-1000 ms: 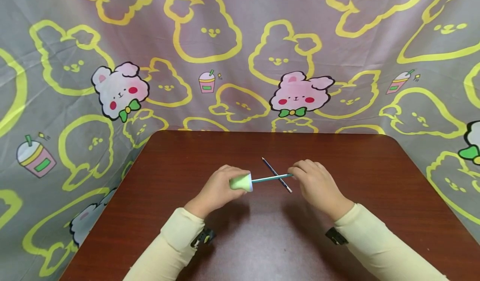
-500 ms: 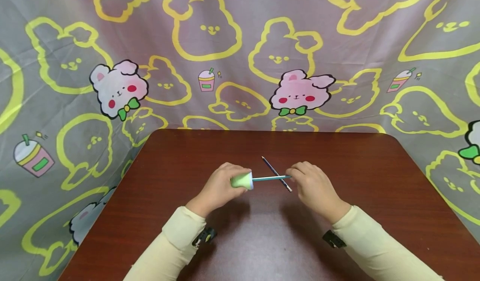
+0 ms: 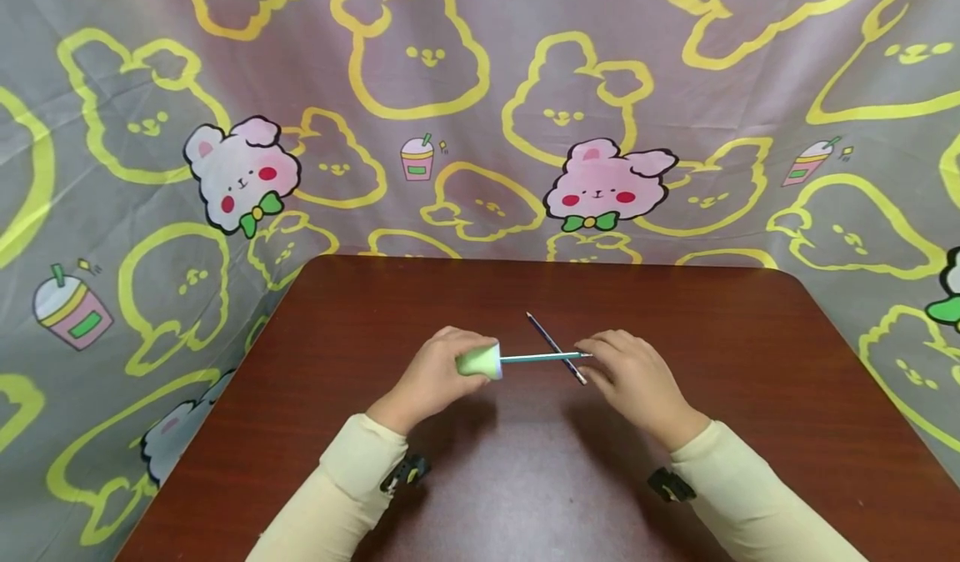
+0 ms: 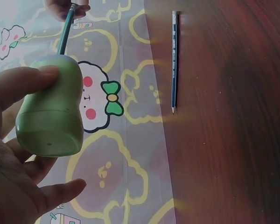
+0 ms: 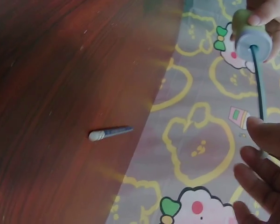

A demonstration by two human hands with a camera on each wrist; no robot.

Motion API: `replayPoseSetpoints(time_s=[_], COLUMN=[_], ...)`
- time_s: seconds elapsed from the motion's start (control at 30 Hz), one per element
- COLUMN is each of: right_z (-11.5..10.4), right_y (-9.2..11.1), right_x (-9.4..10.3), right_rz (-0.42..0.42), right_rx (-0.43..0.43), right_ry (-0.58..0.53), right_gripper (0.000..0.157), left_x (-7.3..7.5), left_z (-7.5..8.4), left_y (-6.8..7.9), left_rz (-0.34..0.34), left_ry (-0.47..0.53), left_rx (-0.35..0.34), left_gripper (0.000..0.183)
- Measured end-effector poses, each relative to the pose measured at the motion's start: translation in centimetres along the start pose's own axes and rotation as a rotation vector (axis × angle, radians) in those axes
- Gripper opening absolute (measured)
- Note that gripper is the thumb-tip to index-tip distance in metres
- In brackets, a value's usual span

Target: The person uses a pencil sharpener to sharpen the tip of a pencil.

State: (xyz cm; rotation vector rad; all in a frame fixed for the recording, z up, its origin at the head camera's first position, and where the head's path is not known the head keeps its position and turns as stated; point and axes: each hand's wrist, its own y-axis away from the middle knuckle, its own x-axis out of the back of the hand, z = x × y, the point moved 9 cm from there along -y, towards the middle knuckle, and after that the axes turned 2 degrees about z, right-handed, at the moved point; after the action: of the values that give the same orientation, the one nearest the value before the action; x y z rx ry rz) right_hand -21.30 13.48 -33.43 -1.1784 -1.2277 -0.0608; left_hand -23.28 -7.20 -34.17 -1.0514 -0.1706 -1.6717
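My left hand (image 3: 433,378) grips a light green pencil sharpener (image 3: 478,361) with a pale lavender front face, raised above the table. From its opening a teal pencil (image 3: 536,358) sticks out, about level, toward my right hand (image 3: 633,378). In the head view the right thumb and forefinger are parted around the pencil's far end, whose tip shows between them. The right wrist view has the thumb overlapping the pencil (image 5: 260,88), with the other fingers loosely bent. The left wrist view shows the thumb on the side of the sharpener (image 4: 51,112).
A dark blue pencil (image 3: 546,334) with a white eraser end lies slantwise on the brown wooden table (image 3: 420,295), beyond and below the teal pencil. A grey curtain (image 3: 465,145) with cartoon rabbits hangs behind the table and along its sides.
My right fingers have come apart from around the teal pencil's end, which now shows more. My left hand keeps its grip on the sharpener, and the dark blue pencil stays in place.
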Motion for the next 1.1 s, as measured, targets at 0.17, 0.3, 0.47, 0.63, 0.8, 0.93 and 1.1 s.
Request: replayPoseSetpoints(time_s=[0.17, 0.3, 0.47, 0.63, 0.8, 0.93, 1.1], right_z=[-0.9, -2.0, -3.0, -3.2, -2.0, 0.2, 2.0], right_y=[0.4, 1.0, 1.2, 0.9, -0.1, -0.2, 0.9], right_x=[0.5, 0.9, 1.9, 2.4, 1.6, -0.7, -2.9], right_rz=[0.099, 0.194, 0.333, 0.319, 0.069, -0.32, -0.605], right_rx=[0.14, 0.265, 0.369, 0.358, 0.149, -0.186, -0.559], right_ry=[0.029, 0.064, 0.085, 0.07, -0.054, -0.342, -0.707], right_gripper=[0.02, 0.021, 0.028, 0.029, 0.005, 0.002, 0.017], left_x=[0.2, 0.1, 0.2, 0.4, 0.7, 0.6, 0.5], left_z=[-0.3, -0.3, 0.2, 0.8, 1.4, 1.6, 1.9], left_y=[0.2, 0.2, 0.4, 0.4, 0.4, 0.3, 0.4], left_rz=[-0.007, -0.026, -0.04, -0.039, -0.003, 0.016, 0.022], left_ry=[0.052, 0.083, 0.094, 0.087, 0.05, 0.012, -0.034], left_rx=[0.024, 0.041, 0.026, -0.015, -0.094, -0.135, -0.175], left_gripper=[0.045, 0.045, 0.045, 0.045, 0.043, 0.041, 0.041])
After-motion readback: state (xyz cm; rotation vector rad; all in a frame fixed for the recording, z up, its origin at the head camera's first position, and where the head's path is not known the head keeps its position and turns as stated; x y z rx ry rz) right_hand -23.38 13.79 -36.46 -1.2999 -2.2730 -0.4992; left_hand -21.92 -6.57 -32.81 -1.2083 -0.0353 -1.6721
